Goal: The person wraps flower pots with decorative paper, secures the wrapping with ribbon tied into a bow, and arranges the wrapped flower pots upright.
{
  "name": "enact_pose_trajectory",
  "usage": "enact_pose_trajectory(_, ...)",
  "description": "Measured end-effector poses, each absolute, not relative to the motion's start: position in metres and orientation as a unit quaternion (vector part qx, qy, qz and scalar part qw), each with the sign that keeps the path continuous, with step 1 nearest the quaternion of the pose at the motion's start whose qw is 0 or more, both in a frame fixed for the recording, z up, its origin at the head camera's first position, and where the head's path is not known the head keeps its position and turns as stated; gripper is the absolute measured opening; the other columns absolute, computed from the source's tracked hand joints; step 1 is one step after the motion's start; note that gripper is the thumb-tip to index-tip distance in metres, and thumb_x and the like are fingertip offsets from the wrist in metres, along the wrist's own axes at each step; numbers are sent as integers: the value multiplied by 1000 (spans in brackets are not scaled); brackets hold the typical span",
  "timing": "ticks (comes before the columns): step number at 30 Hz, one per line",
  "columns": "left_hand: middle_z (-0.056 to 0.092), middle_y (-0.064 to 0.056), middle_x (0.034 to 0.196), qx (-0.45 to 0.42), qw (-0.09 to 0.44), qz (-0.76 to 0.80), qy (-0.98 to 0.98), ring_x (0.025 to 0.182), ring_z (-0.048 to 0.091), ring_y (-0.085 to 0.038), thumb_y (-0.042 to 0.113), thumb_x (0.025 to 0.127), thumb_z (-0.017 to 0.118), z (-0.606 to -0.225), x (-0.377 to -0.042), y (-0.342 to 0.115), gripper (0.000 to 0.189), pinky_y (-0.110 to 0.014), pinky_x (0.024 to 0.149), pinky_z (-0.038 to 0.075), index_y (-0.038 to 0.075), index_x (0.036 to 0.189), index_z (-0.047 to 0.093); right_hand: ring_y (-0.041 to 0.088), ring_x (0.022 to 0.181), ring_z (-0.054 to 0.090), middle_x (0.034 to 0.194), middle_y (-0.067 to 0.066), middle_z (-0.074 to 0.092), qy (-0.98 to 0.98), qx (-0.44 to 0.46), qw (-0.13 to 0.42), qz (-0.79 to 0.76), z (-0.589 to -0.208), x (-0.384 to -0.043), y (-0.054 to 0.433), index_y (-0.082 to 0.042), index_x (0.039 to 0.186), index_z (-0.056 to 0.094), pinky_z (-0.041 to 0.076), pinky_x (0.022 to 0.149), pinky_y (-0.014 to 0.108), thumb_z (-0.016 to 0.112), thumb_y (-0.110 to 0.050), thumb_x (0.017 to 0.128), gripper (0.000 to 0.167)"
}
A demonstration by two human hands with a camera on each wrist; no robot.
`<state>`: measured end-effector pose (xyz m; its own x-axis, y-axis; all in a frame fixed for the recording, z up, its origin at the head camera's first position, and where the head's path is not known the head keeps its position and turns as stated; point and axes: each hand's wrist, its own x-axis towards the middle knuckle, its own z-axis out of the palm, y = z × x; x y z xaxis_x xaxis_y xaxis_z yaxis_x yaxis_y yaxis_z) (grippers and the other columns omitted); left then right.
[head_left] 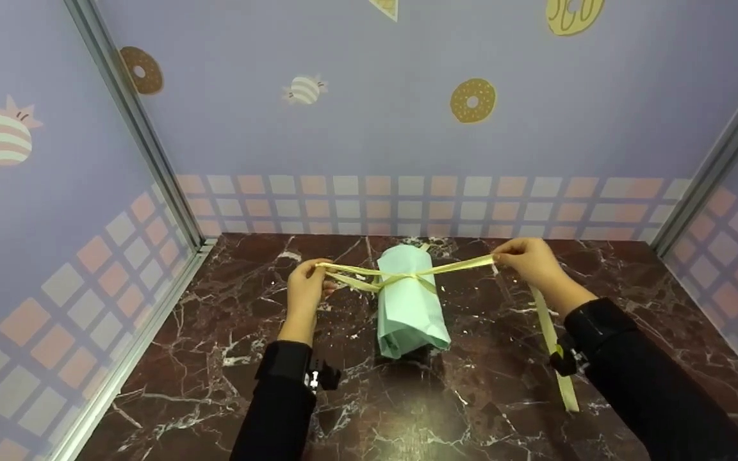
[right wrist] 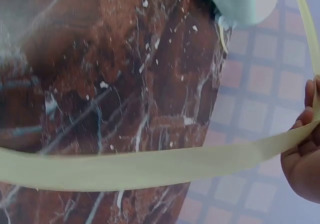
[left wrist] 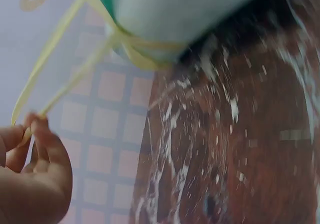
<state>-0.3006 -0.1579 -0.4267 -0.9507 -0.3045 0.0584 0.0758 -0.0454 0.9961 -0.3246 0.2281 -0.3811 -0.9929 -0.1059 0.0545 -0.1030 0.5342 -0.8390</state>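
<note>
A bundle wrapped in pale green paper (head_left: 407, 314) lies on the dark marbled table, with a yellow ribbon (head_left: 465, 264) crossing at a knot on its upper part. My left hand (head_left: 305, 288) is left of the bundle and pinches a loop of the ribbon between thumb and fingers, as the left wrist view shows too. On the other side my right hand (head_left: 533, 262) pinches the ribbon, which runs taut to the knot. From that hand a long loose tail (right wrist: 150, 166) hangs down past the right sleeve. The bundle's underside is hidden.
Purple panels with printed sweets and checks enclose the marbled table (head_left: 279, 397) at the back and both sides. A metal rail (head_left: 145, 307) edges the left side. Small pale specks lie around the bundle.
</note>
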Motion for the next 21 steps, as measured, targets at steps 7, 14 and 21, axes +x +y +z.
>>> enact_pose_trajectory(7, 60, -23, 99, 105, 67, -874, -470, 72, 71, -26, 23, 107, 38, -427, -302, -157, 30, -34, 71, 59, -4, 112, 50, 13, 67, 59, 95, 18, 71, 906, -43, -29, -420, -378, -324, 237, 4, 106, 73, 50, 57, 24, 64, -11, 95, 21)
enact_pose_trajectory(14, 56, -21, 107, 92, 92, -873, -470, 99, 68, -32, 26, 104, 47, -433, -301, -165, 32, -44, 94, 50, -6, 107, 50, 11, 63, 59, 90, 13, 69, 895, -13, -42, -444, -380, -321, 244, 5, 109, 72, 52, 57, 25, 62, -13, 96, 24)
enact_pose_trajectory(21, 43, -22, 142, 102, 124, -824, -543, 131, 44, -36, 18, 102, 52, -435, -295, -174, 35, -45, 107, 38, -7, 126, 46, 29, 101, 62, 119, 21, 65, 895, -43, -45, -441, -383, -321, 248, 4, 110, 71, 52, 76, 29, 63, -14, 96, 25)
